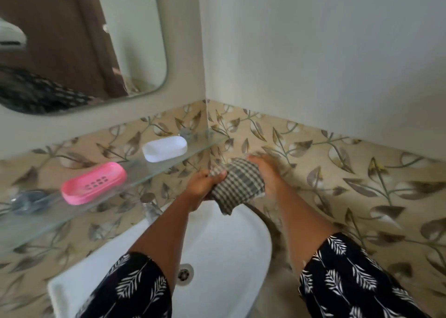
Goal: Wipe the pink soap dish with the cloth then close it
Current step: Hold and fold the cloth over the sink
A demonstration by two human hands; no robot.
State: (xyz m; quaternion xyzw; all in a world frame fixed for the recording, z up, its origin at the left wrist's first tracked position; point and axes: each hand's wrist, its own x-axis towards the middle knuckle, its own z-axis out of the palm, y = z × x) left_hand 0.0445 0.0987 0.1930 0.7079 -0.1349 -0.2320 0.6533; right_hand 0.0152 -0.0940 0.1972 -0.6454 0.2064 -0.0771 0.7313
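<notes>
The pink soap dish (93, 183) lies open on the glass shelf (154, 173), its perforated inside facing up. A white oval part (164, 148) lies further right on the same shelf, apart from the pink one. Over the far rim of the sink, both hands hold a bunched green-and-white checked cloth (237, 184). My left hand (204, 183) grips its left edge with curled fingers. My right hand (266, 173) clasps its right side, with the fingers mostly hidden behind the fabric. Both hands are to the right of the dish and lower than it.
A white sink (224, 250) with a metal drain (185, 273) sits below my arms. A chrome tap (150, 210) stands under the shelf. A mirror (79, 40) hangs above the shelf. Leaf-patterned tiles and the wall corner close in on the right.
</notes>
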